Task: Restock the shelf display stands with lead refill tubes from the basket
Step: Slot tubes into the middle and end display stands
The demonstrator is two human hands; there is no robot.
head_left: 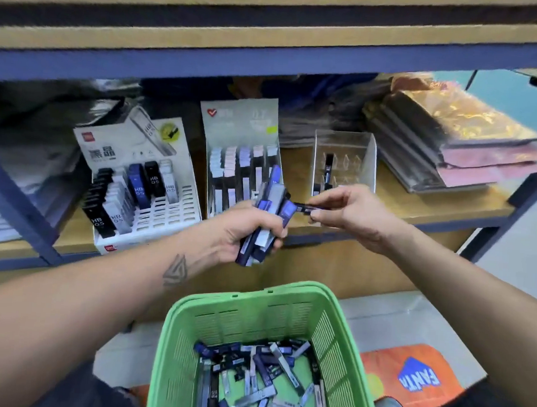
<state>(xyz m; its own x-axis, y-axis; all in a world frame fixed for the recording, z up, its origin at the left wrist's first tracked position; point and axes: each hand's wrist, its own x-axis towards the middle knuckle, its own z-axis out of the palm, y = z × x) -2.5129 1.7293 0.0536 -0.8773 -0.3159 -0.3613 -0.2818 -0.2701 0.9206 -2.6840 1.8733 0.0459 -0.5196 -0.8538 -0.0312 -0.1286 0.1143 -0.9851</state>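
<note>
Wood-topped shelf (419,210) with blue steel frame runs behind both your hands. Green plastic basket (253,316) sits below your hands, close to you, with loose lead refill tubes (258,380) heaped on its floor. Stack of foil-wrapped packs (455,146) lies up and right of your right hand. White display stand (141,188) is up-left of your left hand, partly filled, front slots bare. Middle display stand (242,157) sits just behind your left hand, rows mostly filled. Clear acrylic stand (346,161) is right behind your right hand, one dark tube upright in it. Left hand (243,230) is curled tight round a bundle of tubes (266,219), ends fanning out above and below the fist. Right hand (349,212) pinches a single dark tube (305,208) between thumb and fingertips; its other end reaches the bundle, contact unclear due to blur.
</note>
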